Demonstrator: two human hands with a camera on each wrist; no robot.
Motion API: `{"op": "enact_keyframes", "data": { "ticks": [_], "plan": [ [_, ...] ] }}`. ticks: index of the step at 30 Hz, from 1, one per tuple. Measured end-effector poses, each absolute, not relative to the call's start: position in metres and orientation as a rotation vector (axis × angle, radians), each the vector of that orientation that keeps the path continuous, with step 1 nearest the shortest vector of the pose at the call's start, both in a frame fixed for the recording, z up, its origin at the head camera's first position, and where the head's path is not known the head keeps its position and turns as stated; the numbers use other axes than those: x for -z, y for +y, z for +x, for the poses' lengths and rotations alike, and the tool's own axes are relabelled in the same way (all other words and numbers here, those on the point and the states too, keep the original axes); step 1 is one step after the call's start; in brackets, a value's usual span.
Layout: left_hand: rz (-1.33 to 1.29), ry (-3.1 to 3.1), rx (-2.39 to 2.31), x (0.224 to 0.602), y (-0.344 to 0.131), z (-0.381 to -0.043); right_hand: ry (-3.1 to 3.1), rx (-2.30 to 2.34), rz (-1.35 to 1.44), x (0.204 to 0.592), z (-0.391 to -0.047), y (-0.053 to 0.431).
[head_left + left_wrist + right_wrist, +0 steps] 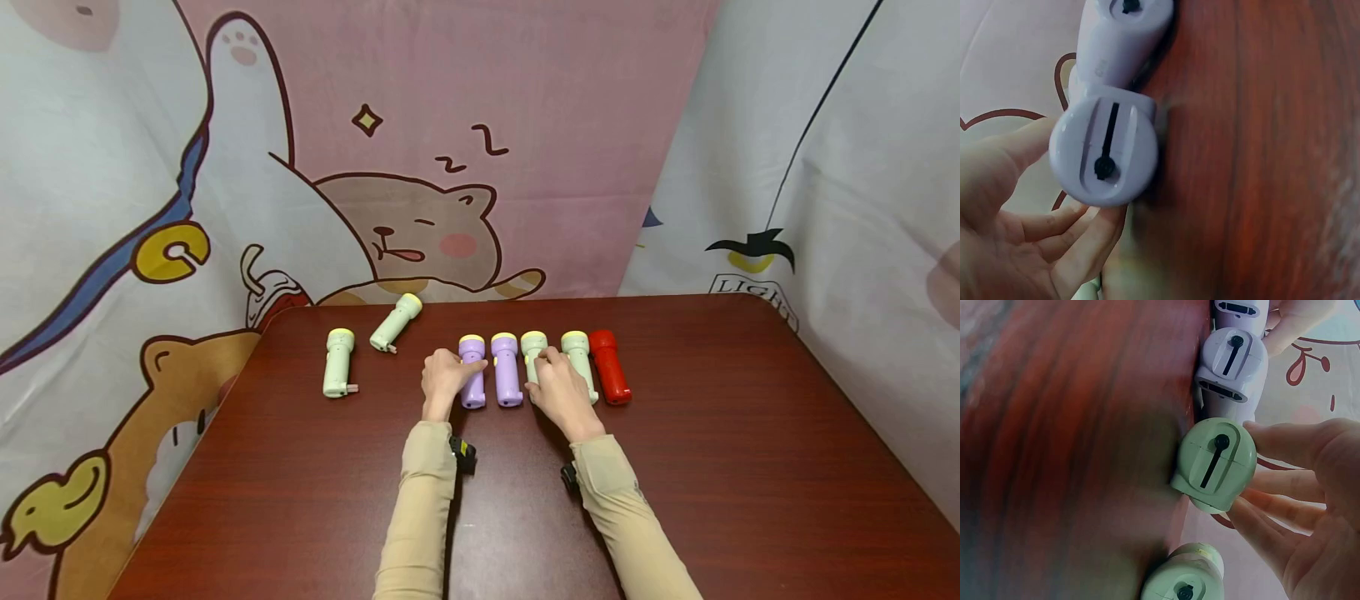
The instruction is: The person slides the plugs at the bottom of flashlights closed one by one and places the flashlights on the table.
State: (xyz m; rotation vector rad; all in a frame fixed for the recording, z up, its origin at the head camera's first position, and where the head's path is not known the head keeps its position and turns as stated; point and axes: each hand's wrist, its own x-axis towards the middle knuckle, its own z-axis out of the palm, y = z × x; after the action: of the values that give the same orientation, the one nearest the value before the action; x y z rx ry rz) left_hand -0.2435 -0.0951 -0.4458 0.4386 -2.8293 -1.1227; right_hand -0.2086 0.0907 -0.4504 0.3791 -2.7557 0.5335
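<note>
My left hand (441, 379) grips the leftmost purple flashlight (472, 395), the thumb across its top and the fingers along its left side. In the left wrist view, the butt end of this flashlight (1135, 147) shows a round face with a black slot. A second purple flashlight (507, 375) lies just right of it. My right hand (564, 396) holds a pale green flashlight (532, 344) between thumb and fingers; its green end (1238, 478) faces the right wrist camera. Another pale green flashlight (578, 354) lies right beside that hand, partly covered by it.
A red flashlight (611, 368) ends the row on the right. Two more pale green flashlights lie at the left: one upright in view (339, 362), one slanted flashlight (395, 324) near the table's back edge. The dark wooden table (300, 500) meets a cartoon-printed cloth (570, 167) behind.
</note>
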Motion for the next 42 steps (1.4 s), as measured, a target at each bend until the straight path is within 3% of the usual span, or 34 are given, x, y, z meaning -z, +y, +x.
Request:
{"op": "enact_keyframes", "data": {
  "ticks": [16,30,42],
  "plan": [
    [0.390,-2.826,1.078,0.442,-0.106,-0.246,-2.767,-0.537,0.395,0.449,-0.210,0.092],
    [0.447,-2.564,0.785,0.423,-0.169,-0.256,-2.765,-0.533,0.392,0.451,-0.210,0.093],
    [0.838,-2.728,0.698,0.417,-0.238,-0.262,-2.757,-0.535,0.385,0.450,-0.208,0.092]
  ]
}}
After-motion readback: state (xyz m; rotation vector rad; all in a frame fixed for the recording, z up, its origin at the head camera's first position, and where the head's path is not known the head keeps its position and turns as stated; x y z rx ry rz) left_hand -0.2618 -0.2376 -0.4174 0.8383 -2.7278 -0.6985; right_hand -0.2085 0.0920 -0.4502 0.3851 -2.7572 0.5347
